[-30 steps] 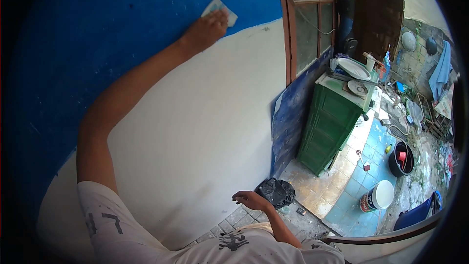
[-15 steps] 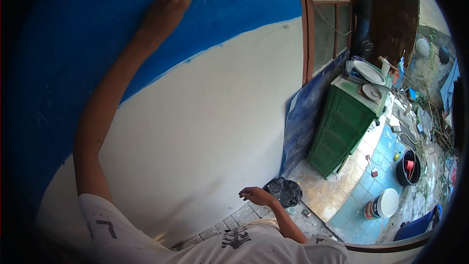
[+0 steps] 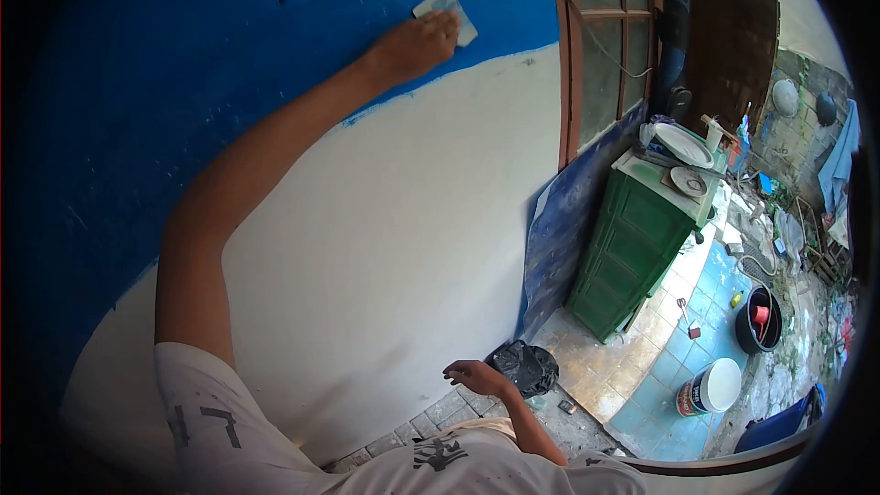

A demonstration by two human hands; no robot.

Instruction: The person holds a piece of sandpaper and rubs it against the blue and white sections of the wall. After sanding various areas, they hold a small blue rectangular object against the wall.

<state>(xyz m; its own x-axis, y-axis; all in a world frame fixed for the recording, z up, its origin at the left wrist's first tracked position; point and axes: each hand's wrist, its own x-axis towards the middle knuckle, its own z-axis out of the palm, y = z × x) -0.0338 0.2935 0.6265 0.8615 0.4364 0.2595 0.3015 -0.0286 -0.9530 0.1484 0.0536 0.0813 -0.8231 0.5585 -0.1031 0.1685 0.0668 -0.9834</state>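
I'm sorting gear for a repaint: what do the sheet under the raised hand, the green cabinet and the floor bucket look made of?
The sheet under the left hand: thin, pale, flexible, probably sandpaper or paper; green cabinet: moulded plastic, by its ribbed drawer fronts; white bucket: likely plastic, smooth with printed label.

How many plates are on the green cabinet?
2. A large white plate lies at the far end of the green cabinet top; a smaller plate lies just in front of it. Clutter there may hide more.
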